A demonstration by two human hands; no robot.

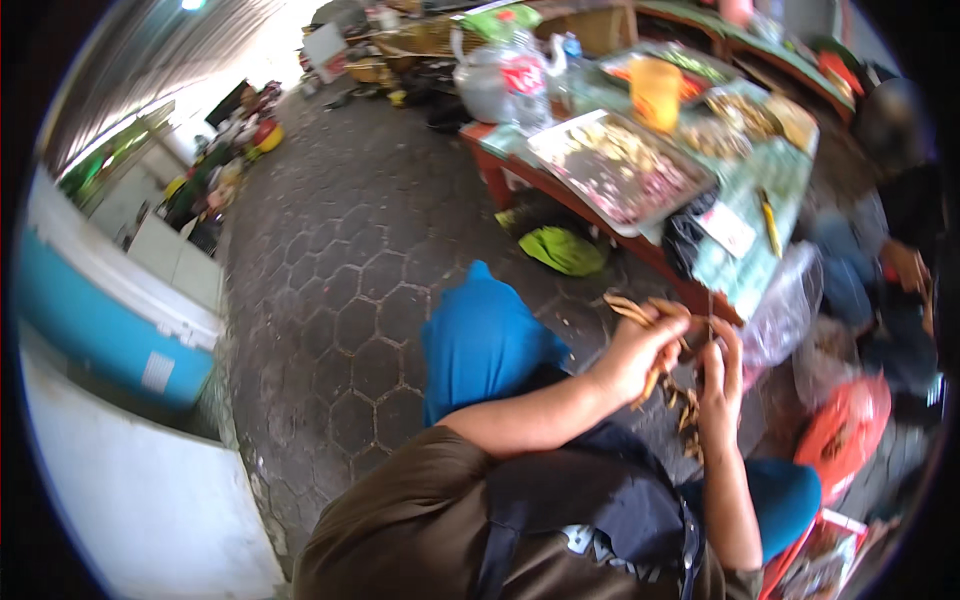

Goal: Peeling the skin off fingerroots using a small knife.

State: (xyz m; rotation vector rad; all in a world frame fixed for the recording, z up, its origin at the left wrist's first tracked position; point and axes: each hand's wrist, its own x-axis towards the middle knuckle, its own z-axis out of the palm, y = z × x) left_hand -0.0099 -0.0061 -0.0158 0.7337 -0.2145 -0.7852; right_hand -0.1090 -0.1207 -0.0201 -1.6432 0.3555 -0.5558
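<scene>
Pinching a bundle of thin tan dried strips (640,310), left hand (640,355) closed; right hand (720,375) picks beside it; keep grip firm, strips aligned.

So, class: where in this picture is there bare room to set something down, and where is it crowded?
Bare hexagon paving lies between the blue-and-white cooler, the blue knee and the red low table. The table is crowded: steel tray, kettle, orange cup. Bags crowd the ground by both hands.
</scene>
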